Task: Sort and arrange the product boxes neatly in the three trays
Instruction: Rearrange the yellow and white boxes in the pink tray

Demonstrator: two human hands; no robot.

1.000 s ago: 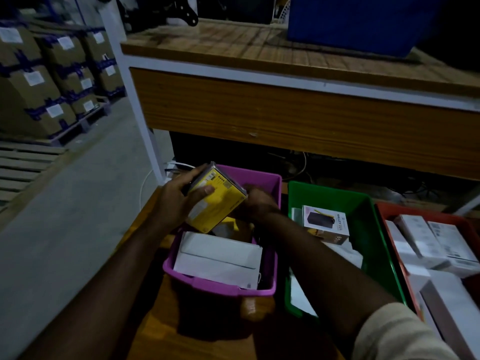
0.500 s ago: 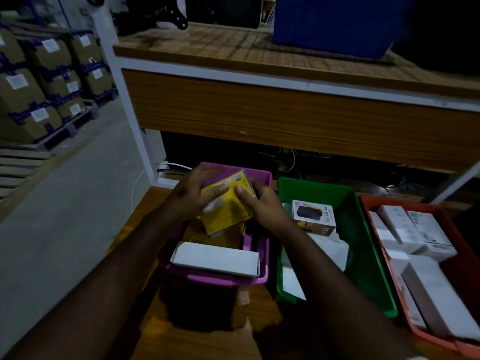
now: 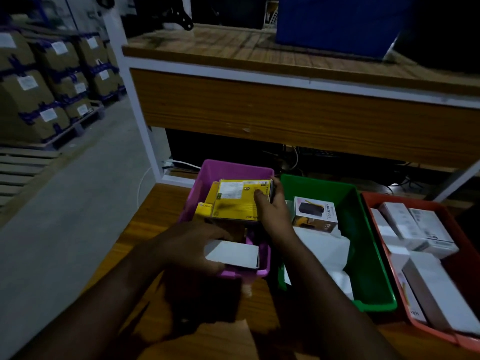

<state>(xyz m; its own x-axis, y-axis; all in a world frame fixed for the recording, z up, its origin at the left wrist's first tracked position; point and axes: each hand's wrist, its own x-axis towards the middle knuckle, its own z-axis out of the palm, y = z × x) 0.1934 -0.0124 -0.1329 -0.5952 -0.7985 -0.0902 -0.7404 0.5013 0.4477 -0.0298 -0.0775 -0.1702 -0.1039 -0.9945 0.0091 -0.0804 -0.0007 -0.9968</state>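
Observation:
Three trays stand side by side on a wooden table: a purple tray [image 3: 223, 168], a green tray [image 3: 363, 245] and a red tray [image 3: 374, 201]. My right hand [image 3: 272, 211] grips a yellow box [image 3: 239, 201] by its right edge, lying flat over other yellow boxes [image 3: 204, 207] in the purple tray. My left hand [image 3: 192, 242] holds a white box [image 3: 232, 253] at the purple tray's near end. The green tray contains a printed power-bank box [image 3: 315, 214] and white boxes [image 3: 324, 245]. Several white boxes [image 3: 415, 227] fill the red tray.
A wooden shelf [image 3: 285, 118] overhangs the back of the table, with cables in the dark gap beneath it. A blue bin [image 3: 335, 22] sits on top. A white post [image 3: 135, 105] stands at the left. Stacked cartons [image 3: 46, 81] on pallets line the floor far left.
The yellow box went from tilted in both hands to flat in the purple tray, held by my right hand alone. My left hand moved back to the white box at the near end.

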